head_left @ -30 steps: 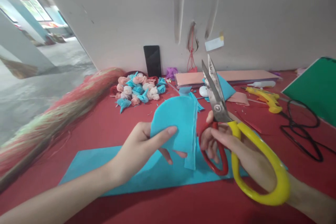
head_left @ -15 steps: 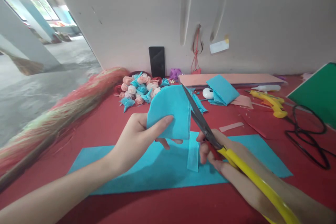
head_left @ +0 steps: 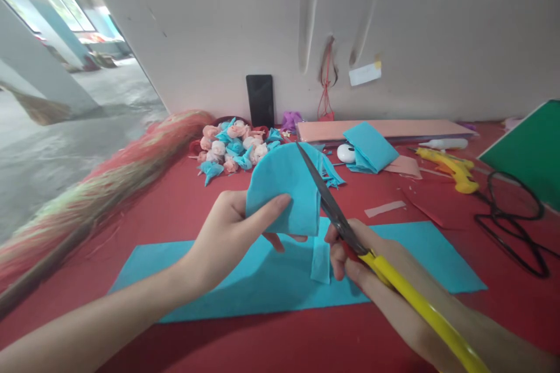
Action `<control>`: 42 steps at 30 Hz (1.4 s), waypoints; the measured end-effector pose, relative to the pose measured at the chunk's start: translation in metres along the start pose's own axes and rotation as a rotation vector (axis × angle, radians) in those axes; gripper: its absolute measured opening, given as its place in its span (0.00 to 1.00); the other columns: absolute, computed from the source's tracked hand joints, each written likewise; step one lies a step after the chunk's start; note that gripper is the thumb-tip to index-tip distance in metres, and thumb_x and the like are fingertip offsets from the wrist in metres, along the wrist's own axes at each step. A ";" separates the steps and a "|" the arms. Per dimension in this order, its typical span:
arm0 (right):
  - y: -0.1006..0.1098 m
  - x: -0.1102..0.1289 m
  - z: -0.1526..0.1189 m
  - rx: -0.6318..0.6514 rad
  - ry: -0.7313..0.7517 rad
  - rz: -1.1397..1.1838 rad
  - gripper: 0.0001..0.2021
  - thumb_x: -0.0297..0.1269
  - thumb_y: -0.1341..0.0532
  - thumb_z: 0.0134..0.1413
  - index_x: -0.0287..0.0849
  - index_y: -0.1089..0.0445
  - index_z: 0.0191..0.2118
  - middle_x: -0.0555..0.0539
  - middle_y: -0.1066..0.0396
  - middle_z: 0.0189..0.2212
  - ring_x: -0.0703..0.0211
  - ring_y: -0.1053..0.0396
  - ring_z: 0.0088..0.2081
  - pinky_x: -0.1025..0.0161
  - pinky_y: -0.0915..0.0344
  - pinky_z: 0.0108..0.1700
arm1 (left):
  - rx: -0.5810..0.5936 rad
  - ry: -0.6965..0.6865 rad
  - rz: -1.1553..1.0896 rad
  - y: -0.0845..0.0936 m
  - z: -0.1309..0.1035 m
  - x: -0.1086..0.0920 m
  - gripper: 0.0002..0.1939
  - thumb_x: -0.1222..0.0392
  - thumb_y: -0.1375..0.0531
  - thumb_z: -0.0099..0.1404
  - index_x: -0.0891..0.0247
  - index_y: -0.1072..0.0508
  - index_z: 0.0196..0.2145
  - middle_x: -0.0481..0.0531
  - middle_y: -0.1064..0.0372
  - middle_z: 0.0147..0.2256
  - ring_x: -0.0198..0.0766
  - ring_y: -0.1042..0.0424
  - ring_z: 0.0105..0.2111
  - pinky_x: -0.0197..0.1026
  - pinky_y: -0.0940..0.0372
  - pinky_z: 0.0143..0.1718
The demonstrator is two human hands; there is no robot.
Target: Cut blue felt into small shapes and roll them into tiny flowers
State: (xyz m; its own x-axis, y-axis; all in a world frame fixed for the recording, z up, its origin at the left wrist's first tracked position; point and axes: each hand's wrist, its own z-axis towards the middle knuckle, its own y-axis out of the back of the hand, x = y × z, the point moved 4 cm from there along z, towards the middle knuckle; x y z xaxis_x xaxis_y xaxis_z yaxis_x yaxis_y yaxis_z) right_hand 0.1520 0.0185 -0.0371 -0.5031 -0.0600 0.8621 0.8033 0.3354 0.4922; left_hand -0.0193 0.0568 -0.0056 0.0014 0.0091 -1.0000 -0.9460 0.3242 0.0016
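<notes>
My left hand [head_left: 245,215] pinches a folded piece of blue crepe paper [head_left: 289,175] with a rounded top edge, thumb in front and fingers behind. My right hand [head_left: 354,250] grips a pair of scissors [head_left: 328,198] with dark blades and long yellow handles. The blades slant up and left along the right edge of the folded piece, their tip near its top. Below both hands a long blue paper sheet [head_left: 227,297] lies flat on the red table [head_left: 271,344]. A narrow blue strip [head_left: 321,262] rests on that sheet.
Paper roses [head_left: 236,145] are heaped at the back, near a black phone [head_left: 261,100] leaning on the wall. Folded blue paper [head_left: 371,148] lies back right beside a white rounded object [head_left: 346,153]. A yellow glue gun [head_left: 455,169] with a black cord [head_left: 485,221] is at the right.
The scissors have shifted slightly left, their tip now overlapping the top of the folded paper. My left hand keeps its hold, nearly still.
</notes>
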 end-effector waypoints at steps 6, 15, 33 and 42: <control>-0.002 -0.004 0.001 -0.045 0.091 0.035 0.08 0.37 0.52 0.51 0.45 0.39 0.36 0.53 0.37 0.19 0.67 0.46 0.16 0.70 0.48 0.16 | 0.035 0.015 -0.083 -0.005 -0.002 0.001 0.12 0.59 0.43 0.63 0.64 0.22 0.27 0.51 0.23 0.25 0.38 0.25 0.26 0.34 0.29 0.23; -0.002 0.000 -0.007 0.009 -0.102 0.054 0.06 0.38 0.51 0.57 0.44 0.40 0.32 0.53 0.42 0.20 0.66 0.49 0.18 0.68 0.50 0.18 | 0.051 0.028 -0.104 -0.009 -0.004 0.001 0.16 0.57 0.43 0.62 0.65 0.23 0.20 0.51 0.24 0.25 0.36 0.25 0.27 0.32 0.31 0.27; -0.008 0.005 -0.012 -0.075 -0.076 0.187 0.08 0.43 0.49 0.56 0.44 0.41 0.33 0.57 0.49 0.16 0.69 0.57 0.15 0.67 0.60 0.15 | 0.072 0.012 -0.181 -0.010 -0.002 -0.002 0.16 0.61 0.43 0.62 0.65 0.23 0.20 0.48 0.25 0.22 0.32 0.27 0.25 0.29 0.32 0.29; 0.004 0.004 -0.004 -0.164 0.002 0.349 0.06 0.39 0.48 0.56 0.49 0.39 0.39 0.54 0.39 0.21 0.65 0.40 0.20 0.68 0.42 0.20 | -0.080 0.032 -0.186 0.001 0.003 -0.001 0.14 0.62 0.42 0.61 0.66 0.24 0.20 0.47 0.26 0.20 0.32 0.29 0.22 0.31 0.37 0.25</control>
State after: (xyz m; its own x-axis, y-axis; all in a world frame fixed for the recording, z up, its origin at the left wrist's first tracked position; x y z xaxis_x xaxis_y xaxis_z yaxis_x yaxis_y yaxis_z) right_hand 0.1548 0.0162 -0.0309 -0.1898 0.0297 0.9814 0.9666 0.1812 0.1815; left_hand -0.0193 0.0601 -0.0048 0.1692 -0.0745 -0.9828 -0.9532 0.2411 -0.1824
